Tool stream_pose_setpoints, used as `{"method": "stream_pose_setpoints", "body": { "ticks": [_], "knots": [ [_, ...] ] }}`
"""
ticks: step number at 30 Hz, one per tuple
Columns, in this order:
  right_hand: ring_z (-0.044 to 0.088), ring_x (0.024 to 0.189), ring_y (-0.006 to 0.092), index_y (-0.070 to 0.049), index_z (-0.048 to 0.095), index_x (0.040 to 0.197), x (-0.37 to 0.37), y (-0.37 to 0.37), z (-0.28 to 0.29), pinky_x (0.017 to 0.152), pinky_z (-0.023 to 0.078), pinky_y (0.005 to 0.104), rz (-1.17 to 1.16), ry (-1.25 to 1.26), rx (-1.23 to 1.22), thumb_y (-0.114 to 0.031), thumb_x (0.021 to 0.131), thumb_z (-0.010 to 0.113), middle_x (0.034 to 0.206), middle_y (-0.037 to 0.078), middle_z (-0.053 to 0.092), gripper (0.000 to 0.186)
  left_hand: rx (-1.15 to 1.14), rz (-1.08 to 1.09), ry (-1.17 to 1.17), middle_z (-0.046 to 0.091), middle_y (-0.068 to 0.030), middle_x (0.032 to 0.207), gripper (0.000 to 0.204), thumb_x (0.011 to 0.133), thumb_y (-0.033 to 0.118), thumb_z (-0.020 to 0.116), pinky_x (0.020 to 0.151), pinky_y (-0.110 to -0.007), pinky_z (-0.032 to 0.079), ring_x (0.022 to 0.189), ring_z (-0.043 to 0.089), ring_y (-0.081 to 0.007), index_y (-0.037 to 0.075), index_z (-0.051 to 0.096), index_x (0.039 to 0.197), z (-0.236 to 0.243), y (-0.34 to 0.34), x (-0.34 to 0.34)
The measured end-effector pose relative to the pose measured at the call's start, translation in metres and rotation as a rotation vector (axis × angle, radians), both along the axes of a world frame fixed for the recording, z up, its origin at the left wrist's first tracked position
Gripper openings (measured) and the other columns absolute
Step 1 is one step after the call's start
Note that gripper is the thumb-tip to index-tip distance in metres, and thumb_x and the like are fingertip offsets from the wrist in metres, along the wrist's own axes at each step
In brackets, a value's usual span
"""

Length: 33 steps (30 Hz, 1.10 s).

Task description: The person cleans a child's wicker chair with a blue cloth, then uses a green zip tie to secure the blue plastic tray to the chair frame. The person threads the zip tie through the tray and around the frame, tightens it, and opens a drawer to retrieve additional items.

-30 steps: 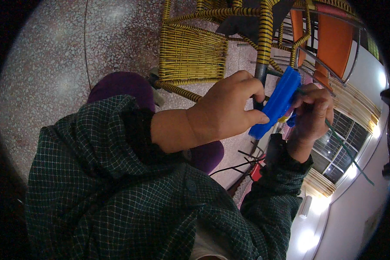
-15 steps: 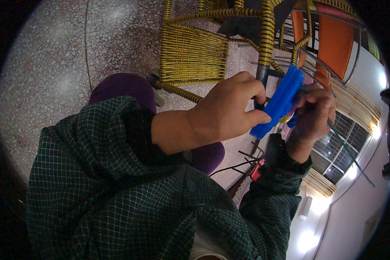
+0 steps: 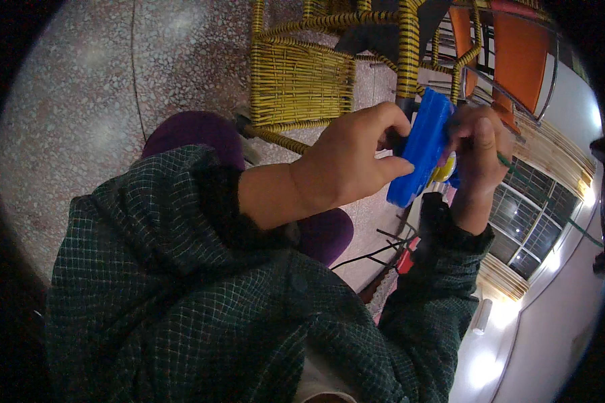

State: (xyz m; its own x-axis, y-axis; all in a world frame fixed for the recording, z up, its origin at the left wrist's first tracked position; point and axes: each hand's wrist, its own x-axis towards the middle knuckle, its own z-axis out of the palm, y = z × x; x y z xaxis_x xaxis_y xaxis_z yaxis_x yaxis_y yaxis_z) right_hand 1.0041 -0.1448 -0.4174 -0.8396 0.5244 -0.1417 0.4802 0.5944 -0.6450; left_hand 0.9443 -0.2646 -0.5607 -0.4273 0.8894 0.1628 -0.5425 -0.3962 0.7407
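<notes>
A long blue plastic piece (image 3: 423, 144) with ridged sides stands tilted between my hands. My left hand (image 3: 356, 151) is closed at its left side, the thumb pressed against its surface and the index finger curled beside its edge. On the other side, my right hand (image 3: 480, 144) is closed, its thumb and fingers pinched together near the blue piece. A thin green cord (image 3: 585, 232) trails from the right hand toward the right. A small yellow part (image 3: 444, 168) shows behind the blue piece. The right fingertips are partly hidden.
Beyond my hands are a yellow-and-black woven chair frame (image 3: 302, 84) and an orange-backed chair (image 3: 521, 57). A speckled floor (image 3: 81, 101) lies to the left. Dark thin rods (image 3: 376, 254) are below the hands, and a barred window (image 3: 531, 215) is at the right.
The blue piece has turned more upright and shifted slightly left, showing more of the yellow part. My right hand has moved a little left and up; the cord has swung higher.
</notes>
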Motion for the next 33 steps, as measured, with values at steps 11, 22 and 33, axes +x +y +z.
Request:
{"method": "stream_pose_setpoints", "body": {
  "ticks": [11,22,33],
  "knots": [
    [0.045,0.044,0.0136,-0.003,0.048,0.07,0.004,-0.013,-0.001,0.042,0.036,0.0234,-0.003,-0.023,-0.002,-0.038,0.088,0.046,0.06,0.007,0.049,0.04,-0.01,0.039,-0.111,0.054,-0.0074,0.088,0.033,0.073,0.002,0.066,0.076,-0.028,0.046,0.084,0.055,-0.0156,0.001,0.043,0.098,-0.002,-0.002,0.013],
    [0.048,0.045,0.0128,-0.001,0.053,0.078,0.012,-0.011,-0.01,0.043,0.035,0.0221,-0.004,0.171,0.005,-0.032,0.089,0.045,0.063,0.008,0.054,0.035,0.005,-0.187,-0.404,0.058,-0.0038,0.087,0.028,0.089,0.023,0.048,0.076,-0.026,0.044,0.08,0.055,-0.0115,-0.001,0.054,0.101,-0.013,0.017,0.007],
    [0.056,0.057,0.0189,0.004,0.055,0.085,0.025,-0.019,-0.012,0.049,0.046,0.0278,-0.143,0.325,0.048,-0.017,0.088,0.05,0.076,0.017,0.059,0.022,-0.008,-0.158,-0.408,0.058,-0.0046,0.093,0.03,0.09,0.019,0.045,0.08,-0.028,0.045,0.088,0.056,-0.0125,-0.003,0.051,0.11,-0.014,0.014,0.008]
  ]
}}
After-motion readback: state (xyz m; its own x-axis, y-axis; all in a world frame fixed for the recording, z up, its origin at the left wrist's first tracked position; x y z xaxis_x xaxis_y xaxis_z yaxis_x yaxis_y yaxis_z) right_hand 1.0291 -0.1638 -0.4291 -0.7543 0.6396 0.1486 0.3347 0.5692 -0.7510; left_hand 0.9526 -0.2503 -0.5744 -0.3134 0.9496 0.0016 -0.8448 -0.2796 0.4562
